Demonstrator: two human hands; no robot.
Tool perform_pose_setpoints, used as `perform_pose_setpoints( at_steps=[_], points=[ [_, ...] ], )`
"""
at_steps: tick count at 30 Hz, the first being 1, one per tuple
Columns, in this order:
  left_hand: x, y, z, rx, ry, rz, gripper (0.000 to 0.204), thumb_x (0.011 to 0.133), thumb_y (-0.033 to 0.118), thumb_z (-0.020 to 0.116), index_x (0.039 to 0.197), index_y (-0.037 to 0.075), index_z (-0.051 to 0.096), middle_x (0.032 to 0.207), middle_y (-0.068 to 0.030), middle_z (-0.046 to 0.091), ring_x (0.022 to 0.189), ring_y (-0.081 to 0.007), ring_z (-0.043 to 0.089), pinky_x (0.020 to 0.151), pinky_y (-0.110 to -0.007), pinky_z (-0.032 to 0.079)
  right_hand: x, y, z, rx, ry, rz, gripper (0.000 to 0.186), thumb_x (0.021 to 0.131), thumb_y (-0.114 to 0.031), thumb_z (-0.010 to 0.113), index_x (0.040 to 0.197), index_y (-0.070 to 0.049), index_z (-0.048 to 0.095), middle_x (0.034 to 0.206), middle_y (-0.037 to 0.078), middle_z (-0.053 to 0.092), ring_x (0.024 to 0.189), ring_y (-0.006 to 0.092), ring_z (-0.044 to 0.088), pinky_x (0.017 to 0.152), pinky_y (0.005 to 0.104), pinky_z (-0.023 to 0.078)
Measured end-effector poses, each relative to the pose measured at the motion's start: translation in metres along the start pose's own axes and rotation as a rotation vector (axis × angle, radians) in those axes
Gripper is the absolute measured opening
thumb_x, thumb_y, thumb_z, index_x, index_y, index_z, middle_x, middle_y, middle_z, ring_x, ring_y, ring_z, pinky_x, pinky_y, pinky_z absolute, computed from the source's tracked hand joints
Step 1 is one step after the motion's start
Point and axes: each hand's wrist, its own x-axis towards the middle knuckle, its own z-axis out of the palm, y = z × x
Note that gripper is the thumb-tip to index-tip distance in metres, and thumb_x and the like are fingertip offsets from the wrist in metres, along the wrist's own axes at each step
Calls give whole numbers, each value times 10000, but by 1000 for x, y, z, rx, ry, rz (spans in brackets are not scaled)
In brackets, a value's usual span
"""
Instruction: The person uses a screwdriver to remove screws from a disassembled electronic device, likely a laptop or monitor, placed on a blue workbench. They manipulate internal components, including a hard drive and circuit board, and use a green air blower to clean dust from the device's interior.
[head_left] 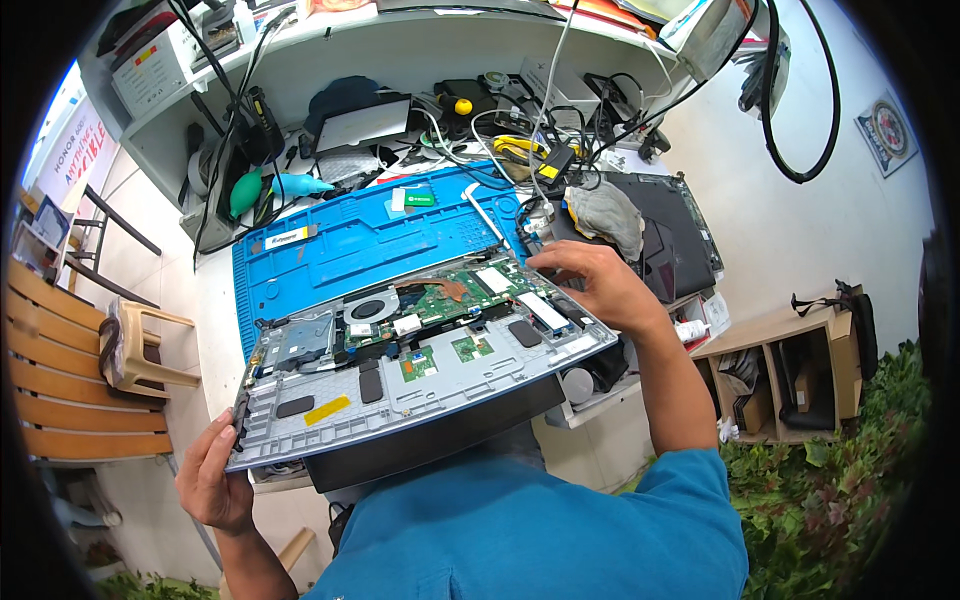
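Note:
An opened laptop base (420, 385) with its grey inner frame, green circuit board (450, 295) and round fan (370, 308) is lifted off the blue work mat (340, 245), tilted toward me. My left hand (212, 480) grips its near left corner. My right hand (598, 285) rests on the far right edge, fingertips touching the board near a white part. A black lid or panel (430, 440) shows under the frame's near edge.
Behind the mat lie tangled cables (520, 130), a teal blower (245, 190), a grey cloth (605, 215) and a second dark laptop (680, 230). A plastic stool (140, 340) and wooden bench (60, 380) stand left; a low shelf (790, 370) and plants right.

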Motion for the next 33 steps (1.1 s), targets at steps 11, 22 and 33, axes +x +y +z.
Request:
perform_pose_setpoints(
  at_steps=[11,22,33],
  points=[
    [7,-1,-1,6,-3,-10,268,966,-37,753,1229,4,780,1114,-257,819,1001,-366,832,885,-413,671,3,11,10,-85,119,-148,376,910,-80,833,1284,-103,806,1145,141,817,961,317,798,842,373,635],
    [-52,11,11,-104,-18,-100,326,908,-104,760,1201,33,804,1216,-297,783,1124,-430,803,1005,-485,657,-17,2,29,-186,111,-63,353,898,19,803,1242,-58,801,1077,155,807,967,346,796,846,400,636],
    [-115,10,28,-160,-171,-263,448,753,-37,913,1184,38,815,1327,-225,771,1258,-400,762,1053,-457,641,-45,-14,47,-207,17,8,526,889,132,578,1379,-25,688,1118,229,727,1012,435,702,913,510,578]
  ],
)
